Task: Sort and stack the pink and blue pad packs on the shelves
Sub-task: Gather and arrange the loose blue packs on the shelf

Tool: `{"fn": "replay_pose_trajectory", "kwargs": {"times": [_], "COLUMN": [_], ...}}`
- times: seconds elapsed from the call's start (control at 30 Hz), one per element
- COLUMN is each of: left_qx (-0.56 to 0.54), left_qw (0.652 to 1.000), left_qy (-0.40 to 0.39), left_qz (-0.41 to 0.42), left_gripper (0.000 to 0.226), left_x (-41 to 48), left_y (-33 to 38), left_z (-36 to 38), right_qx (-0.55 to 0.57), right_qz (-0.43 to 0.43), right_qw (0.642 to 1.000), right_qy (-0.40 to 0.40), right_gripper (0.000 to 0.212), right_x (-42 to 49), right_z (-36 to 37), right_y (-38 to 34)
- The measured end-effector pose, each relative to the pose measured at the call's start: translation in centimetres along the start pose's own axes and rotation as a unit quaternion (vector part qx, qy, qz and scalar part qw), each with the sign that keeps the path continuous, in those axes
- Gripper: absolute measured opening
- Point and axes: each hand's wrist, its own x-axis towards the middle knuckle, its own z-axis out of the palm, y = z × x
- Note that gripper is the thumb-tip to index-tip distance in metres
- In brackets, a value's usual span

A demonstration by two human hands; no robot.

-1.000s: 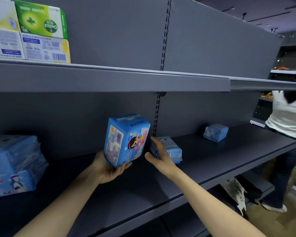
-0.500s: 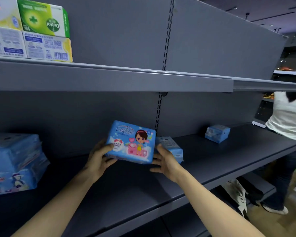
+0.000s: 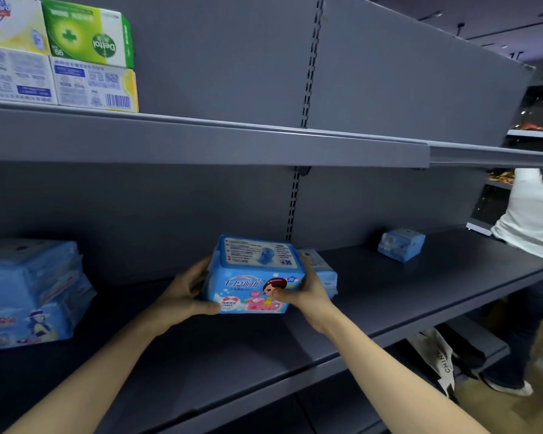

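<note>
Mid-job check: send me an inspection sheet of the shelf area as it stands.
Surface: dark grey shelf.
Job's things: blue pack at centre; second pack right behind it; small pack farther right; blue stack at left; no pink seen.
Clutter: soap boxes on upper shelf.
Hands: left hand and right hand both grip the blue pack.
Cables: nothing seen.
Surroundings: person at right; bag below.

Both forearms (image 3: 104, 371) are bare along their whole visible length. The left grip (image 3: 182, 297) and right grip (image 3: 309, 297) are bare hands.
</note>
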Motion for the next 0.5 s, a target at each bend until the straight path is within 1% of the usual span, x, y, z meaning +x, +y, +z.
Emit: {"fn": "replay_pose_trajectory", "kwargs": {"times": [0.1, 0.2, 0.23, 0.3, 0.37, 0.4, 0.43, 0.5], "left_qx": [0.007, -0.051, -0.076, -0.089, -0.068, -0.067, -0.076, -0.095], "left_qw": [1.000, 0.998, 0.996, 0.989, 0.985, 0.984, 0.983, 0.983], "left_qy": [0.005, 0.024, 0.050, 0.116, 0.150, 0.149, 0.146, 0.140], "left_qz": [-0.006, 0.009, 0.012, -0.009, -0.056, -0.072, -0.079, -0.069], "left_gripper": [0.096, 0.090, 0.084, 0.060, 0.032, 0.029, 0.032, 0.036], "left_x": [-0.4, -0.9, -0.9, -0.4, 0.0, 0.1, 0.1, -0.1], "left_y": [0.2, 0.8, 1.2, 2.4, 3.8, 4.6, 5.1, 5.9], "left_z": [0.4, 1.0, 1.3, 1.9, 2.1, 2.1, 2.1, 1.9], "right_qx": [0.001, -0.003, 0.012, 0.090, 0.175, 0.205, 0.229, 0.274], "right_qz": [0.008, 0.059, 0.083, 0.134, 0.193, 0.223, 0.245, 0.269], "right_qw": [1.000, 0.998, 0.996, 0.987, 0.965, 0.953, 0.942, 0.923], "right_qy": [0.001, 0.008, 0.001, -0.005, -0.004, -0.009, -0.014, -0.006], "right_gripper": [0.068, 0.074, 0.074, 0.073, 0.063, 0.054, 0.048, 0.042], "right_x": [-0.3, -0.3, -0.3, -0.1, -0.3, -0.4, -0.5, -0.8], "right_z": [0.0, -0.2, -0.2, -0.1, 0.1, 0.2, 0.3, 0.6], "right_y": [-0.1, 0.0, 0.0, -0.2, -0.9, -1.3, -1.7, -2.2]}}
